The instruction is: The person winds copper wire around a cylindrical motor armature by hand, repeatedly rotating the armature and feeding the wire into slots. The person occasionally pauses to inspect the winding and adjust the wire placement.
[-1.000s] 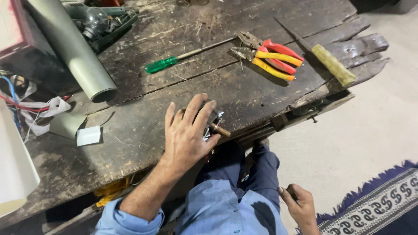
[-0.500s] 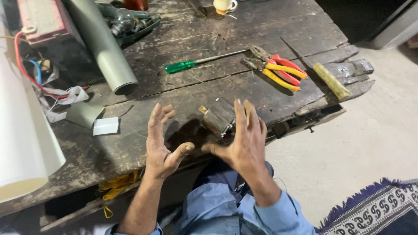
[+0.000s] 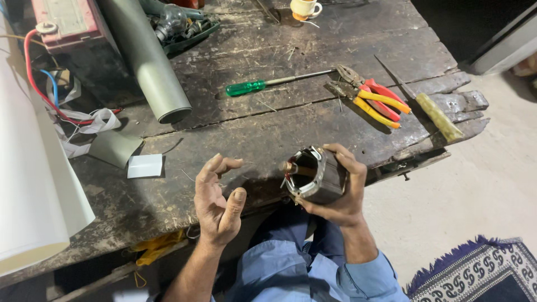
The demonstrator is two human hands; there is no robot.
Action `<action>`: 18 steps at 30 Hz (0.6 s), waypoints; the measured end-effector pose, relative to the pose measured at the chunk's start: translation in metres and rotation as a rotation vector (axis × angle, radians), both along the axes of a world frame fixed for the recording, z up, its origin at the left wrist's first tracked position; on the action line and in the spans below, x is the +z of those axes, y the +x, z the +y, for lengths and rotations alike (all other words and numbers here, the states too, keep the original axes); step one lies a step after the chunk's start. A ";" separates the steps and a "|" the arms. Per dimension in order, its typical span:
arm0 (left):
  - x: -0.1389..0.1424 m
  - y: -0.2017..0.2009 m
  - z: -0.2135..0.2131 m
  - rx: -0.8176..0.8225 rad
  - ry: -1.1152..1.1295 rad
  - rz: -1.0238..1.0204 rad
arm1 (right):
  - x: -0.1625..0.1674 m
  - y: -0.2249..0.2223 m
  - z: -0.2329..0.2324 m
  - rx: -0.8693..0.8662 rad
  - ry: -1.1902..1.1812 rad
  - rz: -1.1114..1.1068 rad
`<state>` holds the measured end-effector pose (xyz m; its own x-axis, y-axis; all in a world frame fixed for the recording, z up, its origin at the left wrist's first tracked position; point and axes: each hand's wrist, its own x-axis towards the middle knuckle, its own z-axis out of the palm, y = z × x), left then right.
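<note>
My right hand [image 3: 338, 193] grips a dark round motor stator [image 3: 311, 175] with copper windings inside, held just above the near edge of the worn wooden workbench [image 3: 268, 128]. The stator's open end faces left. My left hand [image 3: 218, 202] hovers beside it, fingers apart and curled, holding nothing. A gap of bare bench lies between the two hands.
A green-handled screwdriver [image 3: 263, 84], red and yellow pliers [image 3: 373, 100] and a yellow-handled tool [image 3: 433, 114] lie on the bench's far right. A grey rolled sheet [image 3: 146, 61], a red battery [image 3: 67, 22] with wires, a cup [image 3: 305, 8] and white paper [image 3: 144, 166] sit further left. A patterned rug [image 3: 475, 274] covers the floor.
My left hand lifted off the stator on the bench. My right hand came up from below and took hold of the stator, raising it off the bench edge.
</note>
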<state>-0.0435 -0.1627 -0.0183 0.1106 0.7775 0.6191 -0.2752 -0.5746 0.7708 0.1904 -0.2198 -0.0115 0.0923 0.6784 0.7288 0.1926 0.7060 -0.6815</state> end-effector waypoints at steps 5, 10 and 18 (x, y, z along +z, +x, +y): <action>0.000 0.000 -0.001 0.012 0.005 0.026 | 0.002 0.001 -0.001 -0.044 0.023 -0.082; 0.002 0.002 -0.002 0.047 0.009 0.029 | 0.007 0.003 0.001 -0.179 -0.004 -0.247; 0.004 0.004 -0.003 0.102 0.035 0.128 | 0.026 -0.013 0.017 -0.584 -0.198 -0.459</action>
